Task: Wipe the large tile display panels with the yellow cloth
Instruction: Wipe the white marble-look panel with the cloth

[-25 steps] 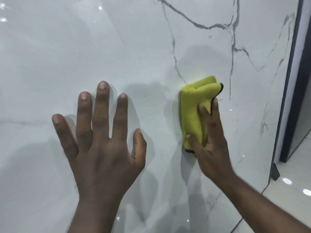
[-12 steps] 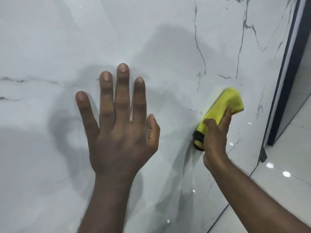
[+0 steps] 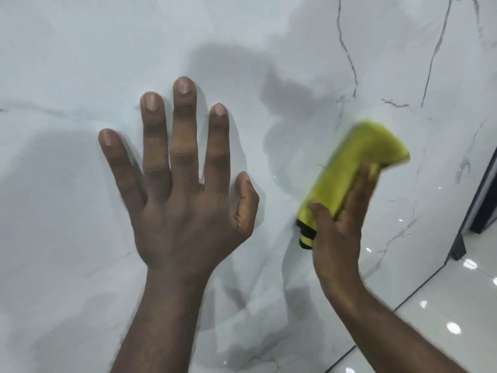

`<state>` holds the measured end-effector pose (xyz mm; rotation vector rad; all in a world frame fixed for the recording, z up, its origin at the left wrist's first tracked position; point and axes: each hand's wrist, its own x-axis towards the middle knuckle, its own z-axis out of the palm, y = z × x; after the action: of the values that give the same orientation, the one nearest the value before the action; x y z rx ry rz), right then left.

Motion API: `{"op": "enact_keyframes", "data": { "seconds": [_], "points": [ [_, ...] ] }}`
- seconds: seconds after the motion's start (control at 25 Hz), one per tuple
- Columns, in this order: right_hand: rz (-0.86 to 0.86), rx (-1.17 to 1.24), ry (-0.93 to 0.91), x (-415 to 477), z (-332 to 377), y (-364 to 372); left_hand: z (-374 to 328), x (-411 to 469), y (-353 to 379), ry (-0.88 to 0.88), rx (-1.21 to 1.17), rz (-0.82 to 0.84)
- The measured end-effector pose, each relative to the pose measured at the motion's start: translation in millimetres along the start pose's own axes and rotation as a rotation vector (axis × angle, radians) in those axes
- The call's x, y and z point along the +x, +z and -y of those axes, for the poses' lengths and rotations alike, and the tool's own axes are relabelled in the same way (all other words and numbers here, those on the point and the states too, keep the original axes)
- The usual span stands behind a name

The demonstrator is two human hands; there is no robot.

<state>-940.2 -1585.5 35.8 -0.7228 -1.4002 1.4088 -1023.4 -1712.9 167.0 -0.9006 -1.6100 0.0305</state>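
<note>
While the left hand [image 3: 185, 211] lay flat on the tile panel [image 3: 67, 63], fingers straight and spread and holding nothing, I took it for a brace against the glossy slab. The right hand [image 3: 338, 238] had the folded yellow cloth [image 3: 349, 173] gripped between thumb and fingers; folded thick, I judged, to make a firm pad against the panel. The cloth was blurred, so mid-stroke was my guess. It sat right of the left hand, apart from it, its top poking past the right fingertips, black edging down by the thumb. Off right: a dark frame [image 3: 481, 200] and shiny floor [image 3: 457, 319]
</note>
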Motion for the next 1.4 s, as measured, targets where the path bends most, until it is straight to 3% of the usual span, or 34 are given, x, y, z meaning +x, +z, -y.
{"op": "enact_keyframes", "data": {
  "seconds": [0.08, 0.12, 0.16, 0.28, 0.32, 0.44, 0.48, 0.52, 0.64, 0.68, 0.8, 0.84, 0.88, 0.96, 1.0, 1.16, 1.24, 1.32, 1.4],
  "points": [
    [0.158, -0.074, -0.402, -3.0, 11.1, -1.6, 2.1, 1.3, -5.7, -0.012, -0.029, -0.002],
    [0.151, -0.088, -0.503, -0.9, 13.0, -1.5, 3.4, 1.0, -9.3, -0.008, -0.057, 0.003],
    [0.086, -0.075, -0.458, -0.6, 7.9, 0.3, 4.1, -1.5, -12.9, 0.003, -0.099, 0.020],
    [-0.038, 0.041, 0.044, -36.8, -1.0, 15.7, 15.4, -26.6, -25.5, 0.031, -0.162, 0.064],
    [0.011, 0.017, 0.052, -56.4, 3.8, 22.4, 23.9, -39.6, -30.4, 0.015, -0.153, 0.061],
    [0.197, -0.129, -0.421, -88.6, 16.9, 39.1, 77.9, -82.6, -50.3, -0.048, -0.113, 0.035],
    [0.175, -0.154, -0.526, -87.6, 26.7, 47.2, 100.9, -95.9, -57.4, -0.053, -0.104, 0.032],
    [0.099, -0.141, -0.521, -87.2, 33.9, 58.0, 122.5, -108.7, -64.7, -0.056, -0.095, 0.029],
    [-0.028, 0.042, -0.138, -122.9, 63.0, 97.3, 168.4, -142.8, -85.5, -0.082, -0.098, 0.018],
    [0.013, -0.021, -0.217, -149.7, 70.4, 111.0, 183.4, -154.1, -93.0, -0.090, -0.102, 0.010],
    [0.240, -0.280, -0.789, -198.9, 62.8, 130.7, 231.8, -186.0, -111.4, -0.104, -0.114, -0.006],
    [0.211, -0.265, -0.798, -198.1, 66.6, 134.4, 248.3, -195.8, -117.1, -0.117, -0.118, -0.011],
    [0.115, -0.197, -0.675, -195.7, 68.3, 140.3, 263.8, -205.2, -121.9, -0.126, -0.116, -0.016],
    [-0.036, 0.014, -0.251, -201.0, 85.0, 156.5, 287.4, -220.9, -126.2, -0.112, -0.099, -0.023],
    [-0.065, 0.015, -0.190, -215.3, 94.3, 166.4, 296.0, -227.6, -126.8, -0.088, -0.088, -0.024],
    [0.179, -0.215, -0.675, -258.6, 82.3, 173.9, 301.8, -238.2, -121.2, -0.036, -0.043, -0.066],
    [0.088, -0.132, -0.566, -235.5, 81.5, 166.8, 298.1, -238.0, -119.0, -0.045, -0.035, -0.073],
    [-0.093, 0.028, -0.241, -217.4, 90.4, 169.6, 298.8, -238.4, -120.0, -0.047, -0.029, -0.059],
    [-0.129, -0.036, -0.251, -233.2, 91.8, 184.8, 299.5, -237.6, -118.4, -0.029, -0.024, -0.040]
  ]
}}
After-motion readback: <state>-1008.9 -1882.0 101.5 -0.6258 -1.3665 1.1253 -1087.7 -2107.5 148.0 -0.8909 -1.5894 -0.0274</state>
